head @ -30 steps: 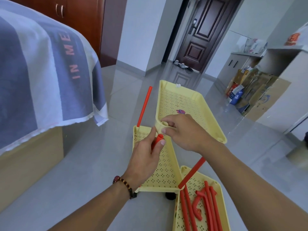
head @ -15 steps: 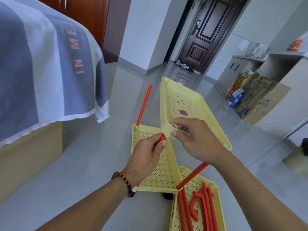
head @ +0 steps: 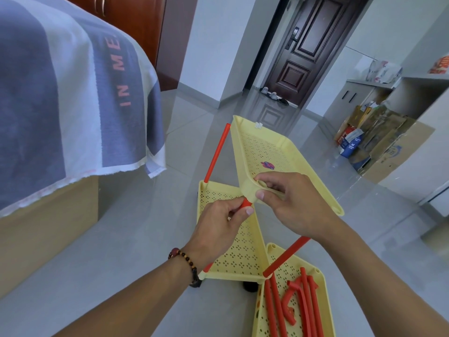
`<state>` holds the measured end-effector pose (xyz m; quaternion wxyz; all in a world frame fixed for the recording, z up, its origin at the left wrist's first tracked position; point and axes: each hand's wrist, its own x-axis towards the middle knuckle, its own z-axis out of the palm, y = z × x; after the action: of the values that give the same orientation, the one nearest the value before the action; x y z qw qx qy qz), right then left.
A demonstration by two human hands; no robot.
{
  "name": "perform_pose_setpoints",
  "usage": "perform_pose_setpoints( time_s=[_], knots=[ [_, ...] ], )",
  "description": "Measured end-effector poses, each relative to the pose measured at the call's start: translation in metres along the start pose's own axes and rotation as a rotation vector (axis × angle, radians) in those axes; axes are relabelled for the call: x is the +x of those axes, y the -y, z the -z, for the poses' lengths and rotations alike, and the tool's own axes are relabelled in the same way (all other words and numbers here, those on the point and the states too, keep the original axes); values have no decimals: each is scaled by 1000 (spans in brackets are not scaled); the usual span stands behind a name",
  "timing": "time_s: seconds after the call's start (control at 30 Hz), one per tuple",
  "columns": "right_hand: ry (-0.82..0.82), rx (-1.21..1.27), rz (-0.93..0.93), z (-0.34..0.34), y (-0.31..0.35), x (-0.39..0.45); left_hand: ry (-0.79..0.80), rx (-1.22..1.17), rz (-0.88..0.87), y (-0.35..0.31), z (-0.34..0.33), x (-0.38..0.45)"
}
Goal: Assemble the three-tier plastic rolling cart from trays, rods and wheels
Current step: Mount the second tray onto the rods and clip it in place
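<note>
Two hands engaged: left hand [head: 220, 221] gripping rod [head: 245, 203], right hand [head: 291, 203] pinching upper tray [head: 267, 147] corner; socket now lowered onto rod tip since a second ago; seating begun, incomplete.

The trays [head: 272, 152] are pale yellow plastic, perforated and softly matt; the rods [head: 216, 154] are smooth red plastic. The grey floor [head: 136, 239] tiles are glossy and mirror the dark panelled door [head: 313, 45]. At 10 o'clock hangs a woven cloth bedcover [head: 73, 93]; at 3 o'clock, cardboard boxes [head: 388, 152].
</note>
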<state>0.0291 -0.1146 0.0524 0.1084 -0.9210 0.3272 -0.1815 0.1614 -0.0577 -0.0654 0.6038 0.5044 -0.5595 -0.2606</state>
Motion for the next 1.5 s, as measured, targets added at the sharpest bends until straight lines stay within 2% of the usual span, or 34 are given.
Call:
perform_pose_setpoints(
  time_s=[0.5, 0.63, 0.8, 0.87, 1.07, 1.23, 1.33, 1.43, 1.5],
  knots=[
    [130, -88, 55, -8, -5, 1, -20, 56, 18, 6, 1, 0],
    [94, -75, 54, -11, 0, -7, -29, 82, -8, 10, 1, -2],
    [-35, -25, -35, -18, 4, -17, 23, 90, 36, -1, -3, -7],
    [-14, -28, -31, -17, 5, -19, 24, 104, 47, -8, 1, -7],
    [109, 34, -97, 11, -12, -20, -62, 466, 4, -14, 19, 11],
    [261, -103, -170, 37, -45, -33, 127, 913, -88, -20, 26, 53],
    [262, -206, -294, 48, -58, -41, 235, 1141, -121, -22, 19, 74],
    [180, -355, -359, 51, -67, -43, 218, 1188, -183, -35, 10, 90],
    [141, -382, -349, 46, -63, -39, 191, 1107, -272, -43, 9, 97]
  ],
)
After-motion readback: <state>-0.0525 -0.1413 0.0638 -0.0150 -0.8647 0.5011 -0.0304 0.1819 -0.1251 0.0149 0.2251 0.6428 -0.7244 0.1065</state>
